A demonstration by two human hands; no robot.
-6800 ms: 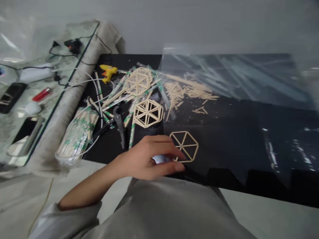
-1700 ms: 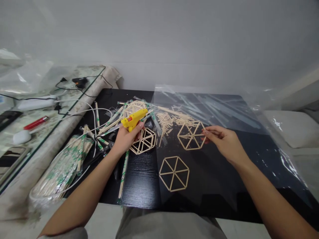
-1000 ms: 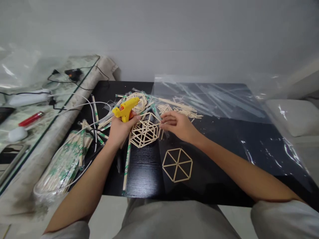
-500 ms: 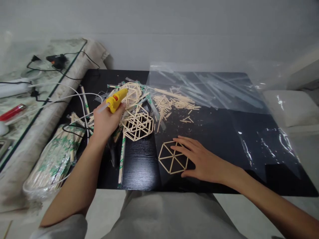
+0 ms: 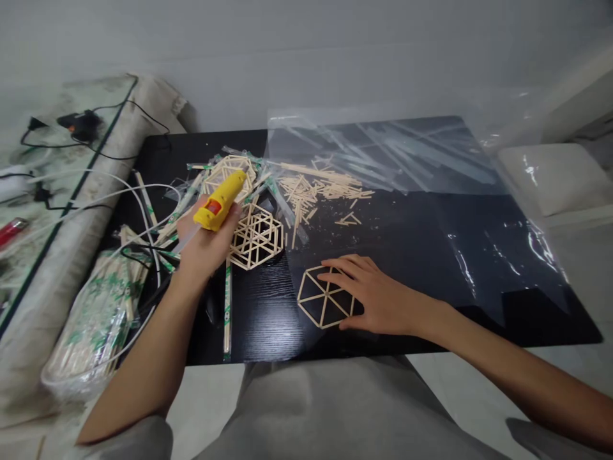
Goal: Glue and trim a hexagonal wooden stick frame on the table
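My left hand (image 5: 208,236) is wrapped round a yellow hot glue gun (image 5: 223,199), its nozzle pointing up and to the right above a stick frame (image 5: 234,171). A layered hexagonal stick frame (image 5: 257,236) lies just right of that hand. Near the table's front edge, a flat hexagon of sticks with spokes (image 5: 326,293) rests on clear film. My right hand (image 5: 371,294) lies over the hexagon's right side, fingers spread and touching its upper and lower right edges.
Short cut sticks (image 5: 316,188) are heaped behind the hexagon. Clear plastic film (image 5: 431,223) covers the right of the black table (image 5: 268,319). Bagged chopsticks (image 5: 100,313), white cord loops and a glass-topped surface (image 5: 48,236) stand at the left.
The view has shifted slightly, moving the table contents left in the picture. The glue gun is tilted a little differently in my left hand. My right hand stays at the hexagon.
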